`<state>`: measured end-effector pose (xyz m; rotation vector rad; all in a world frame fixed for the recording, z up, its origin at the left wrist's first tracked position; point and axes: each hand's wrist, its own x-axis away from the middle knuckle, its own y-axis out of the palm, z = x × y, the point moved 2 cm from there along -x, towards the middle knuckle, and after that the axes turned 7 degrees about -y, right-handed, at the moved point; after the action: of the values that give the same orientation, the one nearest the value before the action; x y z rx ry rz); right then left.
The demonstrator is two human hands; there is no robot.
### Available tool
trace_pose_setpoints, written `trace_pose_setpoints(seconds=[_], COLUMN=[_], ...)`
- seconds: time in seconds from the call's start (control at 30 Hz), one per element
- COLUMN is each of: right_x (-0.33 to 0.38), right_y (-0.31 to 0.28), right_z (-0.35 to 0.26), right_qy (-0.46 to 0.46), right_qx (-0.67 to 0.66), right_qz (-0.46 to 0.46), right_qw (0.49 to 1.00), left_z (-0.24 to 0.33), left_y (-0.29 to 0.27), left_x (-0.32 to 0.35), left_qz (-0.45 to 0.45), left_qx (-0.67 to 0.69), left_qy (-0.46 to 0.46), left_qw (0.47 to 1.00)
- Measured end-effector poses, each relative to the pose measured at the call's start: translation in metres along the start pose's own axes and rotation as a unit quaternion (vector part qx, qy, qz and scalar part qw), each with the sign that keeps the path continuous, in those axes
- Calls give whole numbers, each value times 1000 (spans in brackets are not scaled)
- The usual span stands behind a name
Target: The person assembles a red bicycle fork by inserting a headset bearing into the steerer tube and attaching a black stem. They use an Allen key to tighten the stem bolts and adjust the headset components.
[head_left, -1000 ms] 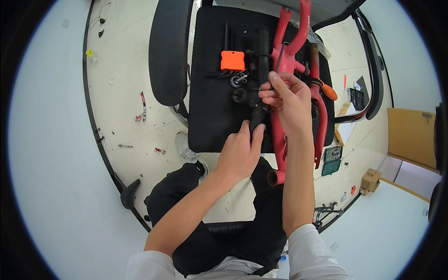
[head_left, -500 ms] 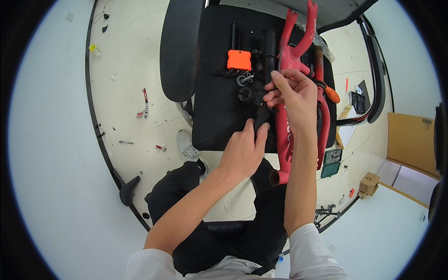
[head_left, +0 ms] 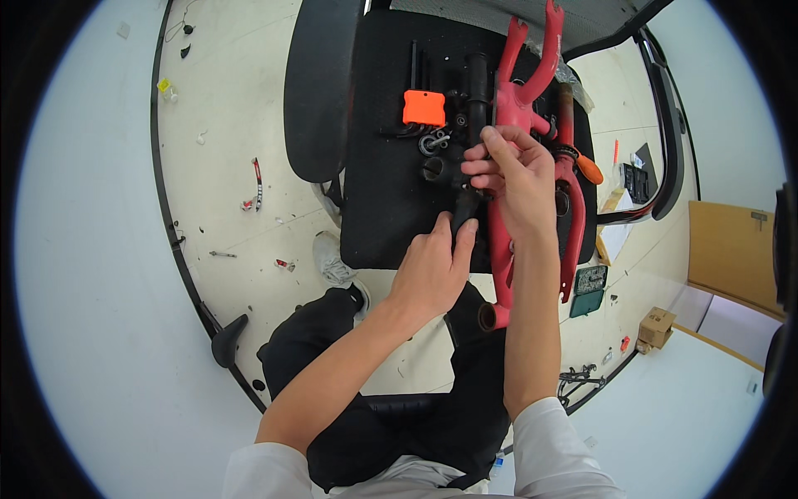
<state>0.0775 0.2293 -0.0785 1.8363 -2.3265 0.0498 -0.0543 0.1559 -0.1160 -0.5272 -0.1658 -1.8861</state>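
Note:
On the black chair seat (head_left: 378, 200) lies a black bicycle stem (head_left: 478, 79), a long tube with a round clamp at its side. My left hand (head_left: 436, 270) grips its near end between thumb and fingers. Over its middle, my right hand (head_left: 519, 170) has thumb and forefinger pinched together. A thin dark edge shows by the fingertips, but whatever they hold is not clear. Close on the right is a red bicycle frame (head_left: 499, 233) with its fork ends pointing away. Left of the stem sits an orange hex key holder (head_left: 425, 108) with black keys, beside small metal bolts (head_left: 434, 143).
An orange-handled screwdriver (head_left: 591, 170) lies by the frame. The chair's armrest (head_left: 320, 91) rises at left. On the floor are a bicycle saddle (head_left: 229, 339), a green case (head_left: 588, 291), a cardboard box (head_left: 657, 327) and scattered small parts.
My right hand has shifted slightly left, its fingers still pinched over the stem. My left hand keeps its hold at the near end.

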Motion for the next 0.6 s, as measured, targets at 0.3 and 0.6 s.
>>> trace_pose_setpoints(seconds=[0.3,0.6], right_x=[-2,-1], right_y=[-6,-12], right_z=[-2,-16], right_qy=[32,9], right_qx=[-30,113], right_qz=[-63,-24], right_qw=[997,993], left_z=[2,-6], left_y=[-2,-2], left_x=[0,-3], left_qz=[3,3], left_qx=[-4,-30], left_qy=[8,23], left_qw=[1000,999])
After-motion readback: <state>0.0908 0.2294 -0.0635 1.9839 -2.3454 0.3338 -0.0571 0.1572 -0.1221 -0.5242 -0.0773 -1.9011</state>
